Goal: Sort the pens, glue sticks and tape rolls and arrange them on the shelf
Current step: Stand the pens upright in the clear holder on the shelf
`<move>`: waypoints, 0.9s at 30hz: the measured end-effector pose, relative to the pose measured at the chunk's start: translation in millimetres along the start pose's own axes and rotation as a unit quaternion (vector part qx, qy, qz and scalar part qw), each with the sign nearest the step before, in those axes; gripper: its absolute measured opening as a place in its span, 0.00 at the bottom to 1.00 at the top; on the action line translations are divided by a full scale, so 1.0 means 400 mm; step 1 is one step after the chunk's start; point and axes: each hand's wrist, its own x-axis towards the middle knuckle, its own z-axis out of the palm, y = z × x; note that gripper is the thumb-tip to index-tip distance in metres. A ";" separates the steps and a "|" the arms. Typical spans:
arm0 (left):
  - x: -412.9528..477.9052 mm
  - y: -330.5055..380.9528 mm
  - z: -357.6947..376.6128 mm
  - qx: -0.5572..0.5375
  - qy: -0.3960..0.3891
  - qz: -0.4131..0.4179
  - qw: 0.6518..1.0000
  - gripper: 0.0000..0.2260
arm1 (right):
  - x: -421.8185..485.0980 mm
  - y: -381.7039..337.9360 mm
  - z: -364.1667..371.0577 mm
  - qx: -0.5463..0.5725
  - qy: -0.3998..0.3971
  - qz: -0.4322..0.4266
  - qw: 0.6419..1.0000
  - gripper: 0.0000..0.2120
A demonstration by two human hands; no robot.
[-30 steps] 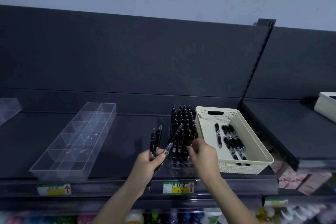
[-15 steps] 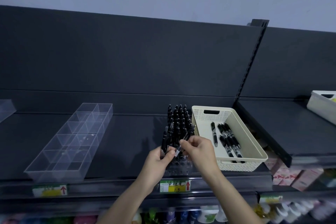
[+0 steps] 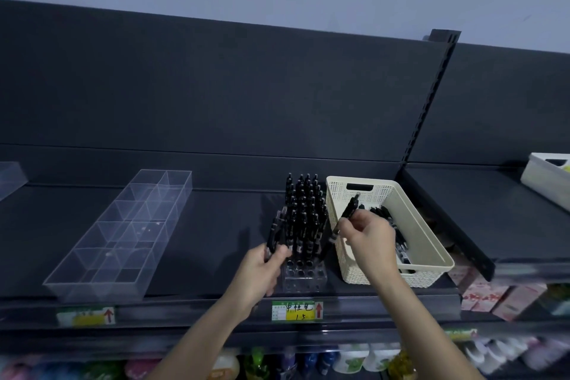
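The clear pen stand [image 3: 303, 276] sits near the front of the dark shelf [image 3: 222, 225]. It is a see-through plastic block with round holes. Lots of thin black pens [image 3: 303, 213] stand straight up in its back rows, and the front holes have no pens.

The left hand [image 3: 262, 268] reaches up from below, just left of the stand. Its fingers are curled tight around a small bunch of pens [image 3: 276, 231], which point up.

The right hand [image 3: 370, 234] is just right of the stand, over the near left part of the cream basket [image 3: 428, 278]. Its thumb and fingers pinch one black pen [image 3: 348, 213]. That pen is tilted, with its top leaning up and away and its low end pointing down by the stand.

The basket touches the stand's right side, or nearly so. It is plastic, box-shaped, with tiny holes all over its walls. More loose pens [image 3: 398, 241] lie flat in it.

Well to the left of the stand is a long clear tray [image 3: 123, 234] split into square boxes. Below the stand, a green and yellow price tag [image 3: 297, 310] is stuck on the shelf edge.
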 end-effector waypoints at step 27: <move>-0.012 -0.028 -0.035 0.002 0.058 0.018 0.998 0.08 | 0.002 0.054 0.103 -0.217 -0.065 -0.015 0.974 0.10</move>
